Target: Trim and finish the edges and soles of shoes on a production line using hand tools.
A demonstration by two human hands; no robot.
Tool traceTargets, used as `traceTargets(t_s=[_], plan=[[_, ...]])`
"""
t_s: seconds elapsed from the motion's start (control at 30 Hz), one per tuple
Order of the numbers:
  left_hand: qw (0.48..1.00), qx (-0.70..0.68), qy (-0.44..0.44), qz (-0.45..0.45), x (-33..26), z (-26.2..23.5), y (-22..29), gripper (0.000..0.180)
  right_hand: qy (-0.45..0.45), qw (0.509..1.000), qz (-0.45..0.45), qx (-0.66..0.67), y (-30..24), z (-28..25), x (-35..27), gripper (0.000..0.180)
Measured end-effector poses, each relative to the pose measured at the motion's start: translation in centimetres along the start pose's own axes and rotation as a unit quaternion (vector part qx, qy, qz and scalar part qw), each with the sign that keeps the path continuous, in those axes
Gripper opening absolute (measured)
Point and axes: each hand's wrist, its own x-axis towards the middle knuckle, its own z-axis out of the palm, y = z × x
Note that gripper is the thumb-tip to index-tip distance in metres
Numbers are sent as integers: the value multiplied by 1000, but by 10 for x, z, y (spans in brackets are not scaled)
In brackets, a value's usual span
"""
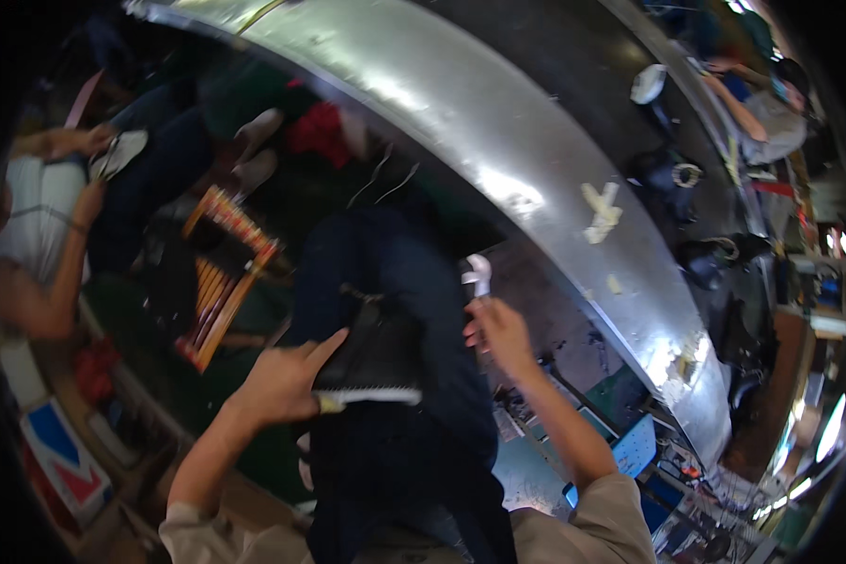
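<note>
Work is lying on my lap (pixel 456 395), as I am seeing it from far away: a dark piece (pixel 371 350) with a pale edge along its near side. My left hand (pixel 282 381) is touching its left end, with one finger pointing straight along the side. The other fingers are mostly hiding, so I cannot tell if they are squeezing it. My right hand (pixel 500 336) is gripping a shiny tool (pixel 480 271), its fingers curling around the handle, and the tool's head is sticking up, apart from the piece. A big metal table (pixel 526 193) is standing ahead and to the right. To be doing this well, I am thinking, the left hand should be pressing the piece down so it is not slipping. That straight finger should be staying clear of the tool, because a lap is making a wobbly seat.
</note>
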Motion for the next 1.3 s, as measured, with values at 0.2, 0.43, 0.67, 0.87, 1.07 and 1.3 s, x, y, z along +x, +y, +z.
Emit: traceTargets(t_s=[0.2,0.43,0.67,0.87,1.07,1.3], plan=[[819,-523,194,-132,19,43,39,91,59,996,-54,36,-17,-14,-15,33],[700,-647,293,-70,86,115,53,110,-130,883,-263,-366,-67,-15,-22,22],[753,-599,256,-87,82,109,55,106,-212,712,-406,-532,-111,16,-10,18],[751,-606,247,-88,86,108,55,105,-240,723,-377,-527,-113,16,-9,9],[650,-720,212,-121,78,97,63,91,-241,698,-308,-600,-124,30,-33,26],[398,-878,156,-216,72,119,40,55,-142,845,-254,-450,-56,59,-52,28]])
